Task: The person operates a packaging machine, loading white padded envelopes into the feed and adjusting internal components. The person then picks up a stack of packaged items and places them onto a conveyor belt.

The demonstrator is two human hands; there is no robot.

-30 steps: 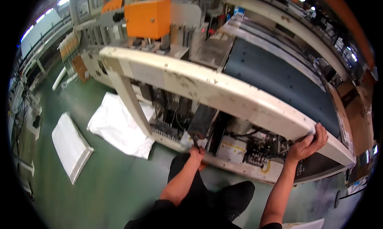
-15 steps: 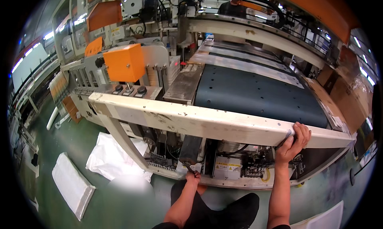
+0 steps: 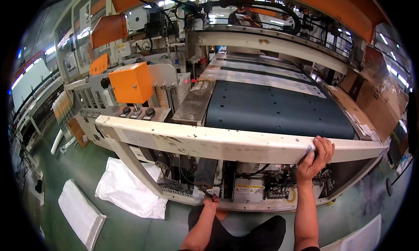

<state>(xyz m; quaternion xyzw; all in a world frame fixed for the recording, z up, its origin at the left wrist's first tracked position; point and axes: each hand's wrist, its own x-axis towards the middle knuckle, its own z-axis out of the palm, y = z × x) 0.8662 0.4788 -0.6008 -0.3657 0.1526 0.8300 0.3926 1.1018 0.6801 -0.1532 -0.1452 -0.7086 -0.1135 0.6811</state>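
I crouch in front of a large machine with a cream-white frame rail (image 3: 209,137) across its front. My right hand (image 3: 316,159) is closed over the rail's right part, fingers on top and the palm against the front face. Lower down, my left hand (image 3: 211,201) is closed on a short dark handle (image 3: 207,191) below the front end of a dark cylinder (image 3: 205,174). The fingers partly hide the handle, and I cannot tell how it joins the cylinder. Above the rail lies a dark belt (image 3: 275,109) dotted with small holes.
An orange box (image 3: 130,83) and black knobs (image 3: 149,113) stand left of the belt. Below the rail are wiring and a control unit (image 3: 279,187). White sacks (image 3: 131,187) lie on the green floor. Cardboard (image 3: 377,102) stands at right; another person (image 3: 242,17) is beyond the machine.
My view has shifted slightly, and a person beyond the machine shows more plainly. Both hands keep their grips, the left on the handle and the right on the rail.
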